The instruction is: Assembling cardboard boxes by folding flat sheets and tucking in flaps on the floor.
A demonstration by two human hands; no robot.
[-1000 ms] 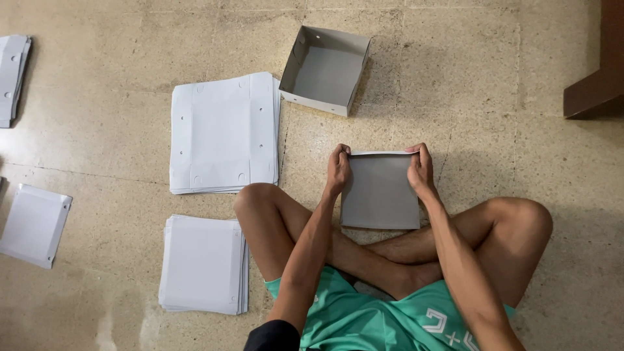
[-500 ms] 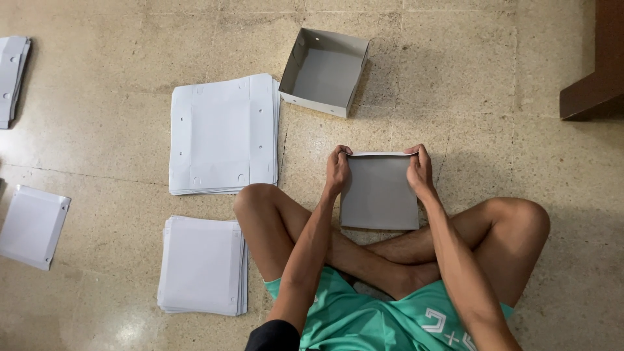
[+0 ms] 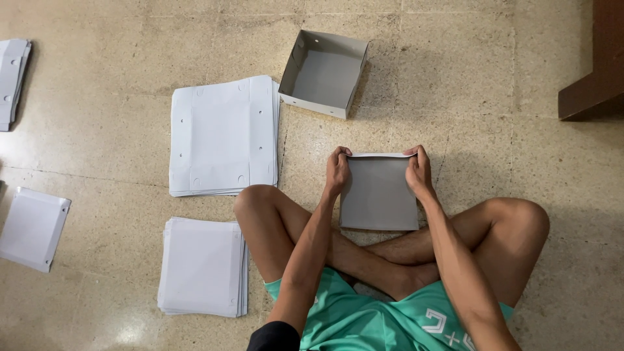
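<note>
I sit cross-legged on a stone floor with a flat grey cardboard sheet (image 3: 379,195) lying in front of my shins. My left hand (image 3: 337,170) pinches its far left corner, and my right hand (image 3: 419,170) pinches its far right corner. The sheet's far edge is bent up between the two hands, showing a white rim. A folded open grey box (image 3: 325,73) stands on the floor beyond the sheet, apart from both hands.
A stack of flat white box blanks with holes (image 3: 223,135) lies to the left, and a smaller white stack (image 3: 203,266) sits by my left knee. More white pieces lie at the far left (image 3: 32,227) (image 3: 13,81). Dark wooden furniture (image 3: 595,78) stands at the upper right.
Both hands stay on the sheet's far corners; nothing has visibly moved apart from a slight shift of the view.
</note>
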